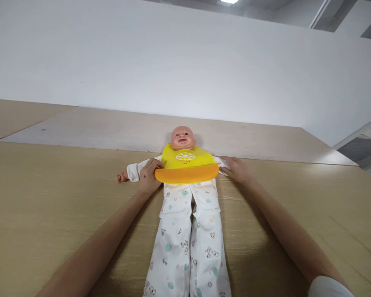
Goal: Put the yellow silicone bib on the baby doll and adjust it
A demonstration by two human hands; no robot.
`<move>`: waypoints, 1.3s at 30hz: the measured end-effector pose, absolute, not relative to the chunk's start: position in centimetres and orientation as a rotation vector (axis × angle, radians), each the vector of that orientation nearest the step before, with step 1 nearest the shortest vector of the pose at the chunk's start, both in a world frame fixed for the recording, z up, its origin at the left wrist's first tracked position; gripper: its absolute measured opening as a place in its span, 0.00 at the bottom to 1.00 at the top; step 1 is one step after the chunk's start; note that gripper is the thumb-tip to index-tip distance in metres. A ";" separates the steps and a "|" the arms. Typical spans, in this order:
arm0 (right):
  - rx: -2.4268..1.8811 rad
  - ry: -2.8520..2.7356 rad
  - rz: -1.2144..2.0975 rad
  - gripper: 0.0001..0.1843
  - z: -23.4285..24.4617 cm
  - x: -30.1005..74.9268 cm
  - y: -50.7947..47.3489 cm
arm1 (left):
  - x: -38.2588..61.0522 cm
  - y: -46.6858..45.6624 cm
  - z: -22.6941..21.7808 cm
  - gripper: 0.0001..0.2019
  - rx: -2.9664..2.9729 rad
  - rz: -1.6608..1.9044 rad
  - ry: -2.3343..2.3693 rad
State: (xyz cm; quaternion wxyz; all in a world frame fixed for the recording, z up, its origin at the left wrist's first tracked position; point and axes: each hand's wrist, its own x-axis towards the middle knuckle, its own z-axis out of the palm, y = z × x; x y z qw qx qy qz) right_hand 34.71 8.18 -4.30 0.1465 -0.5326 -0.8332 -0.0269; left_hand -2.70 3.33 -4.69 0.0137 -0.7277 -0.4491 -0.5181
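On a light-brown wood-grain tabletop (281, 206), a bald, pink-skinned baby doll (177, 204) lies face up, its head toward a plain white wall (185, 70). The doll wears a white fabric outfit (205, 237) printed with green dots, pink hearts and small dark drawings. Over its chest sits a bright yellow bib (170, 159), marked with a white citrus slice and a tiny smiling face; a curved orange pocket (187, 175) forms its lower edge. The left hand (150, 175) has its fingers bent in against the bib's side; the right hand (235, 169) rests with fingers stretched over the doll's white sleeve (223, 163). I cannot tell whether either one grips.
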 end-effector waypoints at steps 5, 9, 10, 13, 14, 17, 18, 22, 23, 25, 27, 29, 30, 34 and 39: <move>-1.654 -2.400 -0.134 0.25 -3.6 34.8 8.3 | -2.6 3.2 -4.6 0.05 -2.253 -1.606 -1.438; -1.632 -2.421 -0.110 0.26 -3.3 34.8 8.1 | -2.5 3.1 -4.5 0.05 -2.265 -1.588 -1.476; -1.601 -2.427 -0.101 0.26 -3.3 34.8 8.1 | -2.5 3.1 -4.5 0.05 -2.267 -1.585 -1.482; -1.527 -2.440 -0.066 0.28 -3.5 34.8 7.8 | -2.6 3.2 -4.6 0.04 -2.265 -1.579 -1.472; -1.509 -2.443 -0.056 0.28 -3.6 34.6 7.7 | -2.6 3.3 -4.6 0.04 -2.263 -1.576 -1.462; -1.512 -2.453 -0.069 0.30 -3.5 33.6 7.1 | -2.7 3.5 -5.0 0.06 -2.247 -1.567 -1.427; -1.531 -2.457 -0.082 0.31 -3.4 33.1 6.9 | -2.8 3.5 -5.1 0.06 -2.242 -1.561 -1.428; -1.573 -2.482 -0.115 0.32 -3.2 31.8 6.4 | -2.8 3.7 -5.3 0.07 -2.248 -1.542 -1.468; -1.566 -2.486 -0.125 0.31 -3.2 31.6 6.4 | -2.8 3.6 -5.2 0.07 -2.249 -1.545 -1.476; -1.552 -2.495 -0.157 0.28 -3.4 31.4 6.4 | -2.7 3.5 -5.1 0.06 -2.241 -1.559 -1.486; -1.568 -2.490 -0.203 0.25 -3.7 31.3 6.4 | -2.7 3.4 -4.9 0.05 -2.247 -1.558 -1.503; -1.618 -2.466 -0.252 0.25 -4.1 31.1 6.3 | -2.6 3.3 -4.7 0.05 -2.256 -1.551 -1.513; -1.645 -2.452 -0.273 0.24 -4.3 31.0 6.3 | -2.6 3.3 -4.7 0.05 -2.262 -1.550 -1.510; -1.688 -2.441 -0.328 0.25 -4.8 30.5 6.1 | -2.6 3.4 -4.8 0.06 -2.260 -1.568 -1.482; -1.693 -2.444 -0.341 0.25 -4.8 30.3 5.9 | -2.7 3.5 -5.1 0.07 -2.258 -1.561 -1.442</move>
